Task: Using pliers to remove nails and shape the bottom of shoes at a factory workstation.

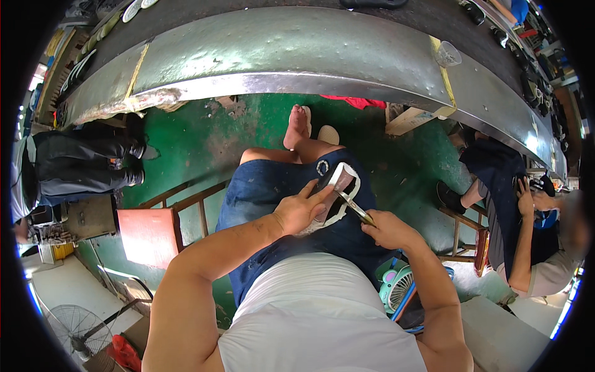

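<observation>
On my lap lies a shoe upper point(338, 214), dark with a white edge around its opening and a pinkish-brown sole-shaped piece inside. My left hand point(302, 208) is closed around its left side, fingers stretched over the dark part. My right hand point(392, 229) grips a pair of pliers point(354, 205), a shiny metal tool with a yellowish handle. Its tip touches or lies just over the shoe's inner piece; which of the two I cannot tell. Blue cloth point(266, 192) covers my lap under the shoe.
Ahead runs a long metal-edged bench point(279, 56) with shoes along its dark belt and a clear plastic cup point(447, 54). A red-topped stool point(149, 232) stands left. A small green fan point(396, 286) sits by my right side. Co-workers are at left point(80, 161) and right point(539, 242).
</observation>
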Demonstrator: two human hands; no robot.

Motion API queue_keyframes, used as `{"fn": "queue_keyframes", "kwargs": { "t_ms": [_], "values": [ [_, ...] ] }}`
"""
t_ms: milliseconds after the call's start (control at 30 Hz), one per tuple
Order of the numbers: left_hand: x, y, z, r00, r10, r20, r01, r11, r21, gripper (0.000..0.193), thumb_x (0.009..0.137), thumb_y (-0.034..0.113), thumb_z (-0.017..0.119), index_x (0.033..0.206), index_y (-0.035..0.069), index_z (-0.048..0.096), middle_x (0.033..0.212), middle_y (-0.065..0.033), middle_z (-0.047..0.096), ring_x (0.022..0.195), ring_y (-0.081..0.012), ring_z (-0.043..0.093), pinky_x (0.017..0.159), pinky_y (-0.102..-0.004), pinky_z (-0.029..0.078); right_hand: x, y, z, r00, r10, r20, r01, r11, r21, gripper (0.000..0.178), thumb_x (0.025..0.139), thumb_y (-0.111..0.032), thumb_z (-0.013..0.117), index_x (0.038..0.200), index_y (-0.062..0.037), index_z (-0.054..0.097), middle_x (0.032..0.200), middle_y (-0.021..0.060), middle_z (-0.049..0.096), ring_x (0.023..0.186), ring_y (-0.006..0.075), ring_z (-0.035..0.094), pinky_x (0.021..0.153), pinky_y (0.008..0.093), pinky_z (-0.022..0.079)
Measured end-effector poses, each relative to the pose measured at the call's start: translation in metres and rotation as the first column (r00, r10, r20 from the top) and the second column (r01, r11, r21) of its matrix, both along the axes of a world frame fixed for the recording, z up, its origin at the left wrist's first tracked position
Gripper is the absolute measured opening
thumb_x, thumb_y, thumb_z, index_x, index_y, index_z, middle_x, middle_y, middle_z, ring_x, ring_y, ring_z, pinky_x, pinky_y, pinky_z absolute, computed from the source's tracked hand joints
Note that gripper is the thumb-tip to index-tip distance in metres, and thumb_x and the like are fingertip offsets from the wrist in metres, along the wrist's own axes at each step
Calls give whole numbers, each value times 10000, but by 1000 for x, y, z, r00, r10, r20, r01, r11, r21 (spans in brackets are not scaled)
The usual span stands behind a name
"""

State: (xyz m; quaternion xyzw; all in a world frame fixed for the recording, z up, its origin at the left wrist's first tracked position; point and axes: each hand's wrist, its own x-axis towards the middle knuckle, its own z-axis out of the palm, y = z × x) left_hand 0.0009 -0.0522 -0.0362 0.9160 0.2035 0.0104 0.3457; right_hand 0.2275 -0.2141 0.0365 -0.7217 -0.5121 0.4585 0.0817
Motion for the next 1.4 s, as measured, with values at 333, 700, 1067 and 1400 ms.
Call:
{"fn": "queue_keyframes", "kwargs": {
  "t_ms": [333, 700, 1067, 1400],
  "values": [
    [24, 18, 64, 889, -211, -405, 195, 977, -81, 688, 992, 464, 501, 1584, 308, 188, 1482, -361, 351, 996, -470, 669, 846, -457, 575, -12, 33, -25, 987, -135, 83, 118, 976, 182, 371, 1023, -320, 495, 1065, 42, 563, 937, 293, 660, 918, 470, 636, 810, 513, 501],
    [-29, -22, -7, 923, 349, -159, -374, 722, -582, 663, 1019, 347, 497, 1548, 21, 268, 1416, -320, 490, 1322, -413, 498, 1103, -390, 388, -30, 14, -14, 984, -121, -127, 143, 973, 183, 427, 1034, -371, 456, 1046, 43, 560, 941, 294, 661, 898, 483, 634, 796, 537, 491],
    [-41, -7, -4, 965, 203, -166, -262, 701, -663, 772, 986, 288, 594, 1582, 39, 170, 1431, -298, 487, 1317, -380, 510, 1116, -367, 376, -60, 15, -16, 999, 39, 5, -39, 982, 183, 423, 1027, -370, 471, 1061, 39, 572, 922, 258, 671, 885, 449, 652, 763, 514, 518],
    [-31, 11, 27, 959, 33, -282, -199, 786, -585, 1027, 787, 179, 765, 1591, 103, 130, 1310, -312, 570, 1217, -415, 580, 1054, -390, 441, -54, -1, -23, 999, 44, 0, -43, 975, 218, 353, 1010, -316, 534, 1101, 23, 580, 938, 220, 683, 856, 387, 685, 735, 461, 537]
  ]
}}
